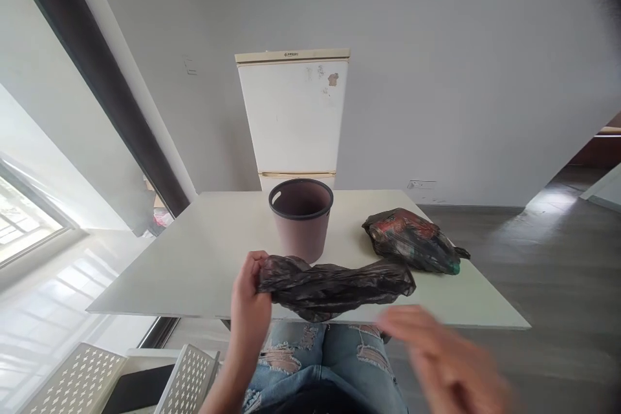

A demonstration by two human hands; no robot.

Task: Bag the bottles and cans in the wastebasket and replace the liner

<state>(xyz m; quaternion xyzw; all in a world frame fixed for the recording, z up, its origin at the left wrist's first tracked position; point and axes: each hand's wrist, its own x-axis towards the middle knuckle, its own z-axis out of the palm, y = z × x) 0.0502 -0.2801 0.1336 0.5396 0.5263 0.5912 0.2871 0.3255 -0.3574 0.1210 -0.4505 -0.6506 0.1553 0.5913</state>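
My left hand [250, 301] pinches one end of an empty, crumpled black plastic bag [334, 286], holding it stretched sideways above the near edge of the white table [204, 259]. My right hand [444, 359] is lower right, smeared by motion, apart from the bag and with nothing visible in it. Behind the bag a brown waste bin [301, 218] with a dark rim stands upright on the table. To its right lies a filled, tied dark bag [412, 240] with reddish and green contents showing through.
A white fridge [294, 118] stands against the wall behind the table. White perforated chair parts [97, 380] are at the lower left, beside a bright window. Grey floor opens to the right. My knees in torn jeans [323, 352] are under the table edge.
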